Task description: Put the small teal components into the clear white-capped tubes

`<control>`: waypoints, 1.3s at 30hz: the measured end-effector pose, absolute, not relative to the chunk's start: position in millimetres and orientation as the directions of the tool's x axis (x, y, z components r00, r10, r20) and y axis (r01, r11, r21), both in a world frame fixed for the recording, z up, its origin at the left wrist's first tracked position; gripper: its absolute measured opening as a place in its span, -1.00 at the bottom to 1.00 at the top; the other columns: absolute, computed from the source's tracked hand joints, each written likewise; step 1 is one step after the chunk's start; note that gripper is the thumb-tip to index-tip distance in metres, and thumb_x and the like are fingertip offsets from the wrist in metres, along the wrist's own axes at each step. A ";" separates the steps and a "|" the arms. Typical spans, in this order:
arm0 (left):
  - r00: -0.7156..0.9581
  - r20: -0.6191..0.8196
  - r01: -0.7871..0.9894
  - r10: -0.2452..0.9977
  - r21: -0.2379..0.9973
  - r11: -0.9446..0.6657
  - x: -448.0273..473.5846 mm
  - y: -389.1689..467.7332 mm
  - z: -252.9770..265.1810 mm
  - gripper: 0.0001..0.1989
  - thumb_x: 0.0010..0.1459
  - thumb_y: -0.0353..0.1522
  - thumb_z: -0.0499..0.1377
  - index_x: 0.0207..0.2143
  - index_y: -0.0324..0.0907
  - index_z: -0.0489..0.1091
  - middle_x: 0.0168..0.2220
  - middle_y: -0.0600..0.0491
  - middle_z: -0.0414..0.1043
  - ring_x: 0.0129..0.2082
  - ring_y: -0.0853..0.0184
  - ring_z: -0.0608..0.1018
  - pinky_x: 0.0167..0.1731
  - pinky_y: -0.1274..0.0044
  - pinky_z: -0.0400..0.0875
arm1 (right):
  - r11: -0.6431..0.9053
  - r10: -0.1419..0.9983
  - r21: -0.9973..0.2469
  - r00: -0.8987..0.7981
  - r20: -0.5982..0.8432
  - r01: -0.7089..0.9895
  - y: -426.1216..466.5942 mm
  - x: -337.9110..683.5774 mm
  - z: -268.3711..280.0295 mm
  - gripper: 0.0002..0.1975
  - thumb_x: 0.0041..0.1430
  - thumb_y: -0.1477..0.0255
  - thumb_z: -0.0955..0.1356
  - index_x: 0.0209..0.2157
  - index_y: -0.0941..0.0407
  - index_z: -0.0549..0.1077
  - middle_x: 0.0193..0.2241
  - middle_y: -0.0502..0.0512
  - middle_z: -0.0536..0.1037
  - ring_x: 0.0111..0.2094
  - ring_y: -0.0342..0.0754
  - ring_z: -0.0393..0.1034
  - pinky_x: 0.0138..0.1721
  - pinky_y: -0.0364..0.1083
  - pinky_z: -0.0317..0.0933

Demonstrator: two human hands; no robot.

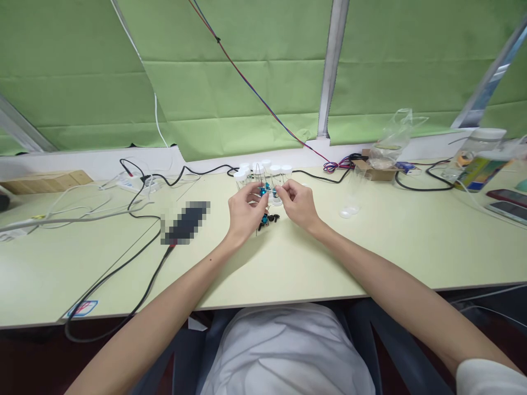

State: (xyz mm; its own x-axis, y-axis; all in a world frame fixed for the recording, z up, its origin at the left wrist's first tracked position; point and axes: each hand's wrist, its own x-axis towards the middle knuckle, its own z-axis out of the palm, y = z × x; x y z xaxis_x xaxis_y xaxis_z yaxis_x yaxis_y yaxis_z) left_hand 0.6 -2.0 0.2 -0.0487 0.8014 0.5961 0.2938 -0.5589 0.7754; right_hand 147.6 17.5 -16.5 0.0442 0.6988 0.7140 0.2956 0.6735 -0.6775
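Over the middle of the table, my left hand [247, 208] is closed in a pinch on a small blue part [264, 191], whose exact kind is too small to make out. From the right, my right hand [300, 203] pinches the end of a thin whitish piece [272, 191] that spans the gap between the fingertips. Just behind both hands stand several clear vials [275, 176] with white caps, partly hidden by the fingers. Below the hands, small black parts [272, 218] and another blue piece [264, 219] lie on the table.
A pixelated dark device [187, 222] with a black cable [144, 291] lies left of the hands. Clear empty vials [349, 209] rest to the right. Farther right are a cardboard box [376, 171], a plastic bag [395, 140], a jar [481, 145] and phones [508, 211].
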 end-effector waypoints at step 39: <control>0.031 0.576 0.307 0.817 0.772 -0.556 0.6 -4.2 0.0 -0.81 0.05 -0.27 0.29 -0.33 -0.20 0.48 -0.47 0.07 0.48 -0.60 0.40 0.52 -0.59 0.58 0.49 | 0.668 0.722 -0.693 -0.010 0.692 0.272 15.0 147.4 -17.9 -0.69 0.25 0.22 0.33 -0.52 0.09 0.39 -0.69 -0.06 0.31 -0.60 -0.14 0.17 -0.50 -0.12 0.09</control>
